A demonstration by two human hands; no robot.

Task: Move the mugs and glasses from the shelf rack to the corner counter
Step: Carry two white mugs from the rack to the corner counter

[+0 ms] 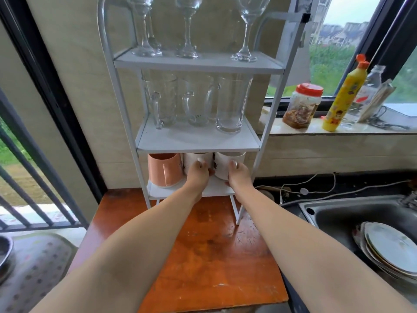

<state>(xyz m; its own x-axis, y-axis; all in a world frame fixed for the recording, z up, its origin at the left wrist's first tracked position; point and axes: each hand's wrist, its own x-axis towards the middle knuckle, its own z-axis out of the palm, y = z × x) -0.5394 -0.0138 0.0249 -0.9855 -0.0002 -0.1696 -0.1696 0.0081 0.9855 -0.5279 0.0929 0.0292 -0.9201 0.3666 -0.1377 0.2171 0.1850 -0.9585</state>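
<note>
— How many wine glasses point(189, 28) on the rack point(198, 64)?
— Three, all on the top shelf.
— And below them?
— Three clear glass pieces: two handled mugs point(161, 100) and one tumbler point(232, 103).
— Bottom shelf?
— Three mugs: one pink mug point(162, 170) and two white mugs point(223, 164).
— So the rack has three shelves, three items each?
— Yes, nine in all.
— Hands?
— Two: left hand point(197, 173), right hand point(239, 175).
— On the sill?
— One jar point(302, 105), two bottles point(345, 93).
— In the sink point(334, 213)?
— One stack of plates point(392, 247); I cannot count them.
</note>
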